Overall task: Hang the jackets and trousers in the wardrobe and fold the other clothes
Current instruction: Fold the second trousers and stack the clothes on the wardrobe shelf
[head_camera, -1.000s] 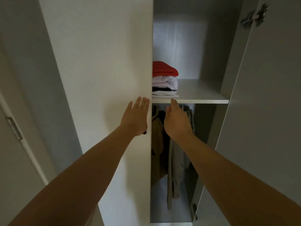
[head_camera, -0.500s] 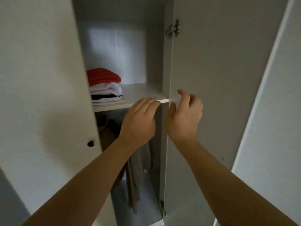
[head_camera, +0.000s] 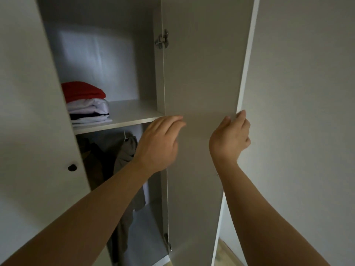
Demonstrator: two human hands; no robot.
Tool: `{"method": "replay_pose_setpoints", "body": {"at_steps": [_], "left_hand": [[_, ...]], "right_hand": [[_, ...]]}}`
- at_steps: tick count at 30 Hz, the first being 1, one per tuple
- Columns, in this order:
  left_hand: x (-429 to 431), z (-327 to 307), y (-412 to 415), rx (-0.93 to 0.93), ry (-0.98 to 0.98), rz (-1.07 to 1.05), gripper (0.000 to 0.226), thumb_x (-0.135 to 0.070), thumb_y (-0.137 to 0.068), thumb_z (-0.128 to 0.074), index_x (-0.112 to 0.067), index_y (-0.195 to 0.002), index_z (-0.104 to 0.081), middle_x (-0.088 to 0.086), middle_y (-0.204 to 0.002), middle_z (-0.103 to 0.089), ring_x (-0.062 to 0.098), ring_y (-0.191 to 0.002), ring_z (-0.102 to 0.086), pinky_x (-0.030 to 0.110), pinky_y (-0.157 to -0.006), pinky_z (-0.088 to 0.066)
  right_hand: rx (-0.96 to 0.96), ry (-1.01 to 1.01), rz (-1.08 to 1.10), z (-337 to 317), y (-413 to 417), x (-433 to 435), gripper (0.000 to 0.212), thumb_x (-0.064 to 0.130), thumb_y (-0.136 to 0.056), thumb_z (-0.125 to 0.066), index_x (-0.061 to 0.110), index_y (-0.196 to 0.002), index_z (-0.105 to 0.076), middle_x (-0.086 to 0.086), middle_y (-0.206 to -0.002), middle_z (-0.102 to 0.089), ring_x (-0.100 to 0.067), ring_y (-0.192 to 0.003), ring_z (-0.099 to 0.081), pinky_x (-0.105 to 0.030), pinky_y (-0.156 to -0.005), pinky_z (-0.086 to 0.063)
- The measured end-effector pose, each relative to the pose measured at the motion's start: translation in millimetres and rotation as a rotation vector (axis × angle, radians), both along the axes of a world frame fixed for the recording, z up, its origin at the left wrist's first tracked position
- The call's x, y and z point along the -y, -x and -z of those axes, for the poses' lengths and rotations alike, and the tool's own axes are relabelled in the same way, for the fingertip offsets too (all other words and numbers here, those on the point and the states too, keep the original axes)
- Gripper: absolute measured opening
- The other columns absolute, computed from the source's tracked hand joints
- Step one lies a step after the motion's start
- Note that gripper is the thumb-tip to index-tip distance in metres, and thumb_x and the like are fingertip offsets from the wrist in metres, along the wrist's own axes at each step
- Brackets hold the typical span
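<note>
Fingers of the right hand [head_camera: 230, 137] curl round the door [head_camera: 201, 73] edge; the door has swung wider than half a second ago. The left hand [head_camera: 159, 143], loose-fingered and holding nothing, has left the shelf [head_camera: 134, 114] lip, its fingertips now before the door's inner face. Left of those fingertips lie folded clothes [head_camera: 86, 104]; hung clothes [head_camera: 125, 150] are below.

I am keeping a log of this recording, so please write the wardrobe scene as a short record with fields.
right door: open, inner face toward the camera
left door: covers the left part; dark knob on it
shelf: one pile of folded clothes, red piece on top
under shelf: hanging clothes, dark and grey
left hand: relaxed, at the right door's inner face; contact unclear
right hand: fingers curled round the right door's free edge
</note>
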State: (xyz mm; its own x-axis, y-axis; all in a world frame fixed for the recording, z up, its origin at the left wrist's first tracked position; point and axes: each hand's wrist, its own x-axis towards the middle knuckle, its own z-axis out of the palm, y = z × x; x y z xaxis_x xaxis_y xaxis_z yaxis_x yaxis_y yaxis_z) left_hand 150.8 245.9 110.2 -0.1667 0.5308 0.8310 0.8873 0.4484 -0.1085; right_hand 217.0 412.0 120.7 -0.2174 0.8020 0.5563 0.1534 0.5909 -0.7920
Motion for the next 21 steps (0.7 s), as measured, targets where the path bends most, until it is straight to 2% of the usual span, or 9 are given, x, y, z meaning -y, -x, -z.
{"method": "replay_pose_setpoints", "body": {"at_steps": [2, 4, 7, 9, 11, 15, 17, 18, 21], "left_hand": [[8.2, 1.5, -2.5, 0.005, -0.024, -0.011, 0.043, 0.006, -0.085, -0.062, -0.003, -0.127, -0.065, 0.013, -0.135, -0.061, 0.031, -0.123, -0.058, 0.046, -0.107, -0.045], [19.1, 5.6, -3.4, 0.002, -0.063, -0.027, 0.039, 0.0, -0.092, -0.058, -0.004, -0.13, -0.062, 0.012, -0.138, -0.059, 0.028, -0.126, -0.056, 0.04, -0.112, -0.042], [41.0, 11.7, -1.1, -0.011, -0.118, -0.102, 0.035, -0.012, -0.099, -0.052, -0.009, -0.134, -0.059, 0.009, -0.143, -0.057, 0.024, -0.131, -0.053, 0.025, -0.118, -0.027], [58.9, 13.9, 4.9, 0.001, -0.161, -0.175, 0.035, -0.02, -0.102, -0.046, -0.01, -0.134, -0.057, 0.008, -0.143, -0.057, 0.024, -0.131, -0.053, 0.027, -0.117, -0.027], [78.2, 16.2, 12.8, 0.026, -0.213, -0.224, 0.035, -0.023, -0.103, -0.043, -0.01, -0.133, -0.056, 0.009, -0.142, -0.057, 0.025, -0.131, -0.053, 0.032, -0.114, -0.033], [118.0, 23.8, 32.2, 0.075, -0.266, -0.325, 0.038, -0.024, -0.104, -0.038, -0.008, -0.134, -0.054, 0.012, -0.14, -0.058, 0.028, -0.129, -0.054, 0.038, -0.111, -0.042], [140.0, 28.4, 43.7, 0.111, -0.261, -0.389, 0.039, -0.02, -0.102, -0.039, -0.008, -0.136, -0.053, 0.01, -0.143, -0.055, 0.025, -0.132, -0.051, 0.034, -0.114, -0.038], [151.3, 30.9, 50.0, 0.13, -0.255, -0.427, 0.039, -0.017, -0.101, -0.04, -0.008, -0.137, -0.052, 0.009, -0.145, -0.053, 0.023, -0.135, -0.049, 0.03, -0.116, -0.034], [185.7, 38.2, 70.0, 0.173, -0.24, -0.612, 0.044, -0.013, -0.098, -0.045, -0.007, -0.141, -0.049, 0.01, -0.149, -0.049, 0.023, -0.139, -0.045, 0.026, -0.117, -0.026]], "right_hand": [[-0.069, -0.008, 0.004, 0.8, -3.6, 13.8, 0.043, 0.022, -0.109, -0.033, 0.01, -0.151, -0.038, -0.012, -0.139, -0.05, -0.03, -0.127, -0.048, -0.042, -0.111, -0.032], [-0.158, -0.042, -0.086, 7.1, -5.5, 30.9, 0.036, 0.022, -0.108, -0.037, 0.011, -0.141, -0.049, -0.009, -0.126, -0.055, -0.026, -0.115, -0.055, -0.039, -0.103, -0.042], [-0.213, -0.133, -0.349, 23.5, -4.0, 57.4, 0.034, 0.038, -0.104, -0.048, 0.021, -0.134, -0.052, 0.003, -0.125, -0.057, -0.012, -0.107, -0.06, -0.034, -0.094, -0.055], [-0.179, -0.231, -0.513, 34.5, 3.8, 72.1, 0.034, 0.046, -0.102, -0.05, 0.027, -0.129, -0.053, 0.011, -0.125, -0.057, -0.006, -0.108, -0.059, -0.031, -0.092, -0.056], [-0.134, -0.349, -0.617, 43.7, 16.9, 85.2, 0.035, 0.046, -0.103, -0.05, 0.026, -0.131, -0.055, 0.01, -0.131, -0.059, -0.006, -0.118, -0.058, -0.029, -0.099, -0.053], [-0.052, -0.643, -0.739, 49.0, 56.6, 114.5, 0.042, 0.037, -0.108, -0.044, 0.017, -0.144, -0.053, 0.002, -0.148, -0.054, -0.011, -0.138, -0.046, -0.024, -0.116, -0.033], [0.002, -0.796, -0.774, 47.3, 82.8, 129.0, 0.042, 0.031, -0.109, -0.041, 0.012, -0.145, -0.052, -0.004, -0.152, -0.05, -0.017, -0.142, -0.042, -0.024, -0.12, -0.027], [0.063, -0.864, -0.787, 45.8, 96.7, 136.7, 0.042, 0.03, -0.11, -0.039, 0.011, -0.146, -0.052, -0.006, -0.155, -0.046, -0.02, -0.144, -0.04, -0.028, -0.121, -0.027], [0.322, -1.018, -0.835, 40.4, 143.4, 161.0, 0.048, 0.029, -0.11, -0.029, 0.012, -0.154, -0.038, -0.007, -0.167, -0.022, -0.026, -0.153, -0.024, -0.039, -0.122, -0.019]]}}
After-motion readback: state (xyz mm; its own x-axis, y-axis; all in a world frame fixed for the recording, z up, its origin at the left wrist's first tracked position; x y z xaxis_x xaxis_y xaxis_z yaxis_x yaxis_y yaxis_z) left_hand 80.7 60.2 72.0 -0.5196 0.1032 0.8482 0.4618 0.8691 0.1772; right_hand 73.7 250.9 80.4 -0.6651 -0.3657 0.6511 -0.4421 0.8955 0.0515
